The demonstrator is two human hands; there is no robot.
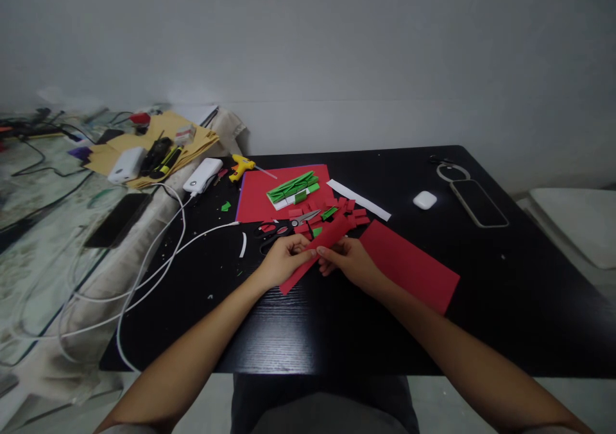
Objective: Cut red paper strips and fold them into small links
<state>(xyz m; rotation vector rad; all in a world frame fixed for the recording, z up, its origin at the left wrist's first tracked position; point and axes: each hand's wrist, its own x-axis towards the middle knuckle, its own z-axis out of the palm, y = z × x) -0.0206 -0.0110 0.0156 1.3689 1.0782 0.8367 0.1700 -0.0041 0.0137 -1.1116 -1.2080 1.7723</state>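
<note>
A strip of red paper (299, 278) slants between my hands, just above the black table (308, 331). My left hand (285, 259) pinches its near edge with thumb and fingers. On the other side, my right hand (349, 259) is closed on the same strip, thumb on top. Just beyond lie black-handled scissors (289, 223), partly opened, and a heap of small folded red paper pieces (356, 216) with some green among them. A larger red sheet (409, 264) lies beside and partly under my right forearm.
Folded green paper strips (293, 187) rest on red sheets (255, 196) at the back. Nearby are a yellow glue gun (240, 166), a white paper strip (360, 199), a power bank (203, 176) and white cables (178, 254). Rightward sit a white earbud case (425, 199) and a phone (479, 203).
</note>
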